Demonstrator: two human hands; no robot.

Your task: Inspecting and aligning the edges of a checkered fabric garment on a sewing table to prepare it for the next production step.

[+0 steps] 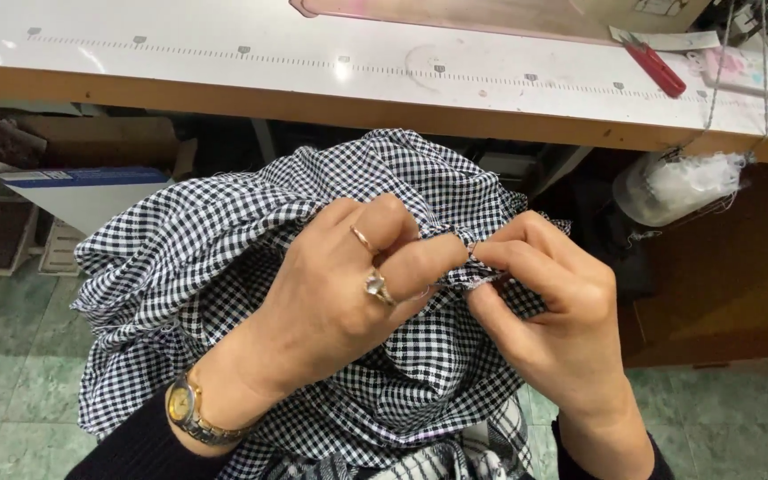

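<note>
L hand (pixel 348 284), centre frame, closed on black-and-white checked fabric (pixel 224 240); thumb and forefinger pinch a frayed edge, two rings on fingers, wristwatch (pixel 190 411) lower left. R hand (pixel 544 307), just right of centre, also pinches that edge, fingertips touching the L hand's. Fabric bunched in lap below the table edge, small gingham check, crumpled folds, fills centre and lower left.

Blue-and-white flat box (pixel 77 178) at left under the table. White bundle (pixel 677 187) hangs at right by the table edge. White table (pixel 224 44) across top w/ ruler marks; red snips (pixel 655 67) upper right, pink-and-white packet (pixel 753 73) beside them.
</note>
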